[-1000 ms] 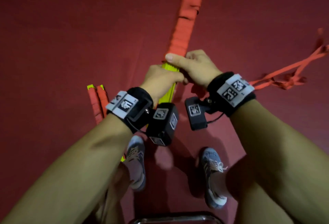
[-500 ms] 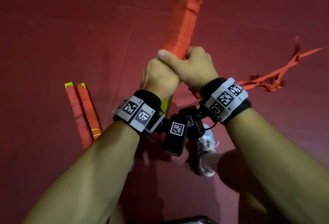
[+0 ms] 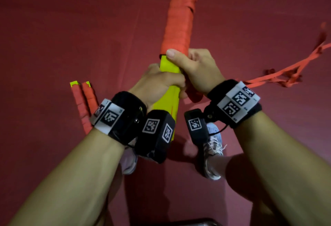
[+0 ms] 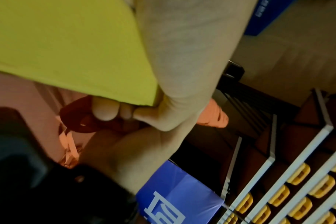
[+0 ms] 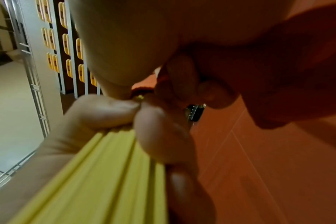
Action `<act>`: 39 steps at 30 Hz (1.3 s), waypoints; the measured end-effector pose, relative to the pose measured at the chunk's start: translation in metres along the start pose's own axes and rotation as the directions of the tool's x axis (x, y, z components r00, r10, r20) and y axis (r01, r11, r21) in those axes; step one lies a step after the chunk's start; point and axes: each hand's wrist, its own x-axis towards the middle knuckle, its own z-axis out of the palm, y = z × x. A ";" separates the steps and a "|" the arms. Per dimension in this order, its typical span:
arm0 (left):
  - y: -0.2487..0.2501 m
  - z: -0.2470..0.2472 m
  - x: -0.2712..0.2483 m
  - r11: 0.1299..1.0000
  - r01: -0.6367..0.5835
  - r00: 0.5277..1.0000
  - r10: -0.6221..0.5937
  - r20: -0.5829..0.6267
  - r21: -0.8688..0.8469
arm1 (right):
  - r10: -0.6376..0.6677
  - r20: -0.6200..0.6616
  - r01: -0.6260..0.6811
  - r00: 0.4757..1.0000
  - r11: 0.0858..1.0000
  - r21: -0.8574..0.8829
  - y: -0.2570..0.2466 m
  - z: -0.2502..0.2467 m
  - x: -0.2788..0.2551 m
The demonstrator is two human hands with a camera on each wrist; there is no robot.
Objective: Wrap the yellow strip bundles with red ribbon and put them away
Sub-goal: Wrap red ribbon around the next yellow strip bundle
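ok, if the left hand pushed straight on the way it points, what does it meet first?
Probably the right hand: it grips the yellow strip bundle directly ahead of the left hand, seemingly touching it.

Behind the left hand (image 3: 157, 84) and right hand (image 3: 198, 68) sit black wrist straps (image 3: 129, 116) carrying white coded tags (image 3: 240, 100); black tagged camera blocks (image 3: 155, 134) hang beneath, one thinly cabled. Pale laced sneakers (image 3: 213, 154) below.

Dim, warm light on a dark red floor (image 3: 53, 28), soft shadows pooling at 6 o'clock. Head view bends at its edges. Wrist views are blurred: yellow strips (image 5: 105, 181) smear at 7 o'clock, shelves (image 4: 297, 156) streak at 4 o'clock.
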 end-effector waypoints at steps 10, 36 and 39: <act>-0.008 -0.027 0.004 0.968 -0.165 0.961 0.201 -0.189 0.191 | 0.206 0.198 -0.221 0.958 0.974 0.057 -0.016 0.006 0.013; -0.016 -0.064 0.022 0.981 -0.148 0.779 0.192 -0.597 0.123 | 0.311 -0.057 -0.294 0.949 0.802 -0.519 0.035 -0.014 0.028; -0.019 -0.068 0.023 0.974 -0.147 0.756 0.225 -0.615 0.175 | 0.370 -0.069 -0.376 0.926 0.902 -0.211 0.047 -0.012 0.032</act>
